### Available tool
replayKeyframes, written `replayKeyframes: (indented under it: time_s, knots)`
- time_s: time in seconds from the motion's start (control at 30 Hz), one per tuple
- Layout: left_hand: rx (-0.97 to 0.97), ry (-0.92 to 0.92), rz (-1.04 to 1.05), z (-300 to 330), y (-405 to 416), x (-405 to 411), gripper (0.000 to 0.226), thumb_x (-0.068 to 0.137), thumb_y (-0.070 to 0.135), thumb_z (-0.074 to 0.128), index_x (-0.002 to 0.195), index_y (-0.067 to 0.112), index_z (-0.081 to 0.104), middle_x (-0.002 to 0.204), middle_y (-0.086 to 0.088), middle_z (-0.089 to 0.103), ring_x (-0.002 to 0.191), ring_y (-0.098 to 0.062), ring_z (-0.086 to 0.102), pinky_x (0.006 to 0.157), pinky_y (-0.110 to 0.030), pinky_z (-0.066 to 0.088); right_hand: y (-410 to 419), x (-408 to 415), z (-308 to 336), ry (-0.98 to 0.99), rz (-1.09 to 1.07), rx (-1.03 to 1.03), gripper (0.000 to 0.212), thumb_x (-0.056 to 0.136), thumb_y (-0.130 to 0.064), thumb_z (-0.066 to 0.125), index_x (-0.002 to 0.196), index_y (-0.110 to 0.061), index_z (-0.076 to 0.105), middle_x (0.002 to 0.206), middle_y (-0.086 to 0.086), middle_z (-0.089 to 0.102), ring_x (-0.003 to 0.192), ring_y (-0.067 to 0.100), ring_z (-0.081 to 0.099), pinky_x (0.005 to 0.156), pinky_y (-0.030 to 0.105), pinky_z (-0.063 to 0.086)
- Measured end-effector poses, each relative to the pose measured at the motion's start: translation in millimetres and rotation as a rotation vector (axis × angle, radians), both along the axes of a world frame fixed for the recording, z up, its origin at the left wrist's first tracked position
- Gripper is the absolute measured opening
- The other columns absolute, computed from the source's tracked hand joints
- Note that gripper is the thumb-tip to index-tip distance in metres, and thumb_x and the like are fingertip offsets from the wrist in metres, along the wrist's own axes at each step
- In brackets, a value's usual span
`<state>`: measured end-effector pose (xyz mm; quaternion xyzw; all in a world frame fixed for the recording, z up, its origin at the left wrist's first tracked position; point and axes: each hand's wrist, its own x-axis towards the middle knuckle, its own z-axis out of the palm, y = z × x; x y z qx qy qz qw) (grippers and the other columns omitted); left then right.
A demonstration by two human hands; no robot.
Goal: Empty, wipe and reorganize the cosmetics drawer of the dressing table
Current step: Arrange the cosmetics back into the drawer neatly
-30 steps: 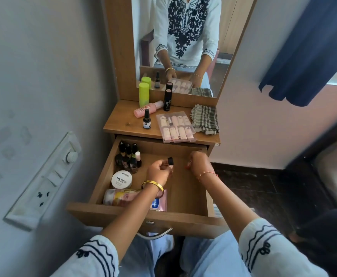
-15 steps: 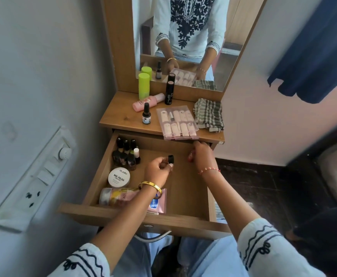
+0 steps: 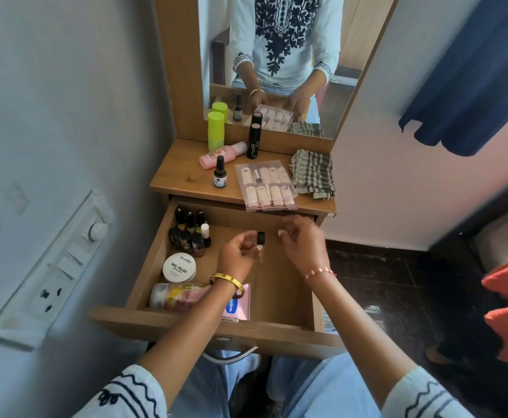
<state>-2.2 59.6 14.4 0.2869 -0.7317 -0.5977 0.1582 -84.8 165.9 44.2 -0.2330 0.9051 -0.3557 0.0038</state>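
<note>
Both hands hover over the open wooden drawer point(image 3: 280, 297) (left hand point(image 3: 237, 256) pinching a small black-capped bottle point(image 3: 260, 237), right hand point(image 3: 302, 244) loosely curled, seemingly empty), so a slip could topple the clustered dark nail-polish bottles point(image 3: 190, 233).

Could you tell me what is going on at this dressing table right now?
A person is sorting cosmetics in the open drawer. The left hand pinches a small black-capped bottle above the drawer floor, while the right hand hangs beside it with fingers curled; whether it holds anything is unclear. Nail polish bottles, a white tub and a pink sachet sit in the drawer; other items and a folded checked cloth wait on the tabletop.
</note>
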Motion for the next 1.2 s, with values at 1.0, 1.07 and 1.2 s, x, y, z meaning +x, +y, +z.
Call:
replayKeyframes:
  time_s: [1.0,1.07,1.2]
  knots:
    - [0.011,-0.054,0.067,-6.9,-2.3,-3.3,0.021,0.087,0.003,0.052,0.103,0.010,0.063,0.083,-0.004,0.067,0.086,-0.023,0.066,0.082,-0.034,0.053,10.9,-11.2,0.8,-0.516,-0.101,-0.094,0.018,0.080,-0.010,0.069,0.084,-0.014,0.052,0.077,0.008,0.061,0.055,0.014,0.056,0.042,0.019,0.049]
    - [0.009,-0.053,0.068,-7.2,-2.5,-2.8,0.021,0.087,0.003,0.052,0.102,0.010,0.063,0.086,-0.006,0.068,0.086,-0.022,0.066,0.082,-0.033,0.053,9.8,-12.4,-3.2,-0.414,-0.045,0.037,0.012,0.080,-0.007,0.067,0.077,-0.013,0.058,0.084,0.010,0.064,0.065,0.014,0.057,0.059,0.022,0.052]
    - [0.009,-0.055,0.068,-7.3,-3.0,-3.0,0.020,0.087,0.002,0.052,0.101,0.010,0.064,0.087,-0.008,0.069,0.085,-0.022,0.066,0.082,-0.033,0.054,7.4,-15.7,-7.2,-0.244,0.002,0.232,0.014,0.084,-0.002,0.058,0.095,-0.004,0.066,0.102,0.013,0.066,0.094,0.024,0.062,0.083,0.026,0.047]
